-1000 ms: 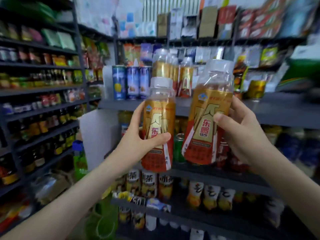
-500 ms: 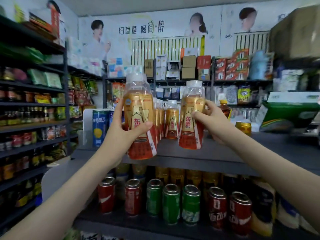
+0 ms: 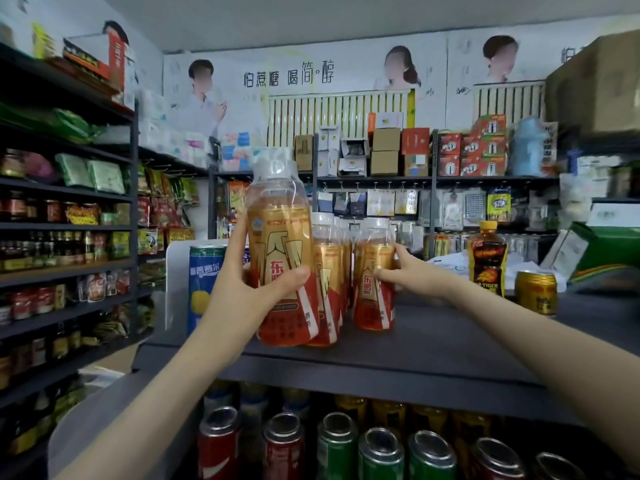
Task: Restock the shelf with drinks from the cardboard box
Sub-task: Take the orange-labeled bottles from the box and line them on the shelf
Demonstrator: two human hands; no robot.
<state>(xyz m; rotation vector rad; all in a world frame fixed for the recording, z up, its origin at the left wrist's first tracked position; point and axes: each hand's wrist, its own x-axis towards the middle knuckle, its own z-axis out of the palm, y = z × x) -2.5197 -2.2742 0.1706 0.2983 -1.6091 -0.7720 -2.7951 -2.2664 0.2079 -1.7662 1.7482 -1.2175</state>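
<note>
Two orange-and-gold drink bottles with clear caps are held at the top shelf (image 3: 433, 341). The left bottle (image 3: 280, 251) is gripped round its middle by the left hand (image 3: 249, 289), thumb across the label front, fingers wrapped behind. It is tilted slightly, with its base at the shelf's front edge; whether it touches the shelf cannot be told. The right bottle (image 3: 374, 282) is seen upright on the shelf, further back, and is pinched at its label by the right hand (image 3: 405, 271), thumb in front, fingers round the far side. Between the two, a row of matching bottles (image 3: 329, 271) is lined up front to back, just beside both held ones.

A blue can (image 3: 204, 282) is partly hidden behind the left hand at the shelf's left end. Well to the right, a dark bottle with a yellow cap (image 3: 486, 261) and a gold can (image 3: 536, 292) are stood side by side. On the shelf below, red cans (image 3: 218, 445) and green cans (image 3: 337, 445) are packed in a row. Stocked racks are seen along the left wall and the back.
</note>
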